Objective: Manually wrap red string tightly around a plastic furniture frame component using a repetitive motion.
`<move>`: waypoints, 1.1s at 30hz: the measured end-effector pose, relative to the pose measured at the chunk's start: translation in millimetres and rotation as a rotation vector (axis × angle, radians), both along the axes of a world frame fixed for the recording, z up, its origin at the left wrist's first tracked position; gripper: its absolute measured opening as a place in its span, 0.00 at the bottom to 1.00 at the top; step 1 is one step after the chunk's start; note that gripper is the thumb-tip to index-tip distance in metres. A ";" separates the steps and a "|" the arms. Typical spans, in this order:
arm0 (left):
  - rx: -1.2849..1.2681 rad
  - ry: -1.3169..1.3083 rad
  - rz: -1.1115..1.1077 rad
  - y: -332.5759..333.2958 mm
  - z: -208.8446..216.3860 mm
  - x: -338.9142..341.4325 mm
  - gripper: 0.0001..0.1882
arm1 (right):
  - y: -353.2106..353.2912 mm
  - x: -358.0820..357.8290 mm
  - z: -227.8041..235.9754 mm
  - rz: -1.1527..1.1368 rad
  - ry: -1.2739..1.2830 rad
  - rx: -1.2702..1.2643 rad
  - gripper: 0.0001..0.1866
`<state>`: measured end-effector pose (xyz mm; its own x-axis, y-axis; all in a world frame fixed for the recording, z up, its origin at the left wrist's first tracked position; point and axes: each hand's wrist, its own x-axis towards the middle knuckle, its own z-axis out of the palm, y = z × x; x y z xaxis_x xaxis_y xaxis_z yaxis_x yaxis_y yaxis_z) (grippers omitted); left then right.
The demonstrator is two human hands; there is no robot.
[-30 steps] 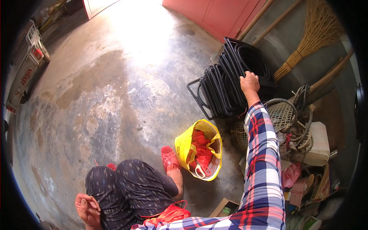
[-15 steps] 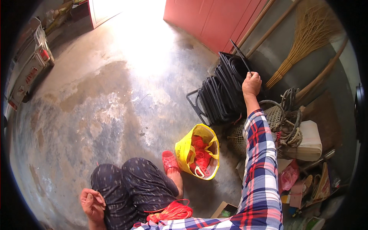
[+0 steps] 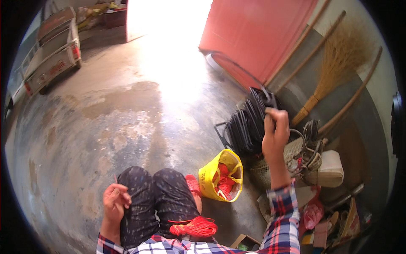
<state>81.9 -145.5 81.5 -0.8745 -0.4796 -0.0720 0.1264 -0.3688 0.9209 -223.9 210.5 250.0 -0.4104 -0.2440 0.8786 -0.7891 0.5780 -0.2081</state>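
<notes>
My right hand (image 3: 275,137) is raised at the stack of black metal frames (image 3: 249,122), fingers pinched. It appears to grip one black frame (image 3: 243,67), which is blurred and stretches toward the red door. Beside my left knee, my left hand (image 3: 115,202) is closed with its fingers curled. A thin red strand pokes up above it, seemingly held between the fingers. A bundle of red cord (image 3: 194,227) lies on my lap. Near my foot stands a yellow bag (image 3: 208,180) with more red cord (image 3: 224,182) inside.
Brooms (image 3: 313,101) and wooden poles lean on the right wall. Below them lie a mesh basket with rope (image 3: 311,161), a pale container (image 3: 332,169) and mixed clutter. A cardboard box (image 3: 245,242) sits near my right side. A cart (image 3: 55,63) stands far left, by a bright doorway.
My right hand has come nearer to me from the stack, and the gripped frame has swung out to the left. My left hand has shifted slightly right and up. The whole view has tilted.
</notes>
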 end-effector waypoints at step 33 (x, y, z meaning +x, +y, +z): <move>0.441 0.107 0.132 -31.3 -17.3 141.2 0.35 | -51.7 285.2 -130.1 0.374 -0.807 0.606 0.32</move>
